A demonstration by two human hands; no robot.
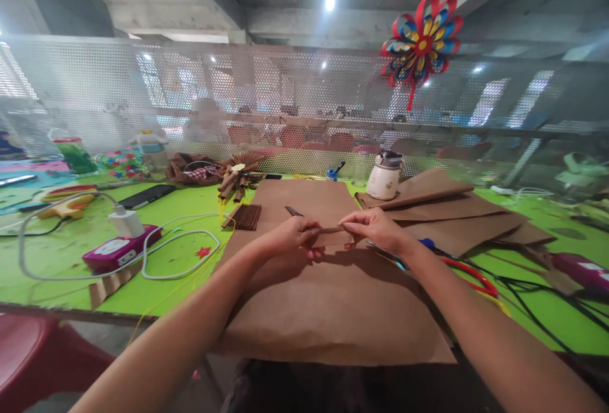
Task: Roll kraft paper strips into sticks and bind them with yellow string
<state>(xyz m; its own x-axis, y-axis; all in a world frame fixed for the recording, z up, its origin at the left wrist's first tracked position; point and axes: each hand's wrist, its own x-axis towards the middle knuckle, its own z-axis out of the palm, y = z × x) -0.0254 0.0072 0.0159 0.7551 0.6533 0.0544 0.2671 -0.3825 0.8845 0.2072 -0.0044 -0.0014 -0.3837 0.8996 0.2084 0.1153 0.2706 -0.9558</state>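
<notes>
Between my two hands is a small folded strip of brown kraft paper (328,237). My left hand (304,235) grips its left end with bent fingers. At the other end, my right hand (368,228) pinches it between thumb and fingers. Both hands are just above a large brown paper sheet (333,299), which hangs over the table's front edge. Beyond my left hand, a dark pointed tool (294,211) lies on the sheet; its kind I cannot make out. A pleated piece of brown paper (243,217) lies at the sheet's left edge.
On the green table (181,292), a purple power strip (121,249) with a white cable sits left. A white flask (384,175) stands behind stacked brown paper (457,216). Red-handled scissors (476,276) and black cords lie right. A mesh partition (285,102) rises behind.
</notes>
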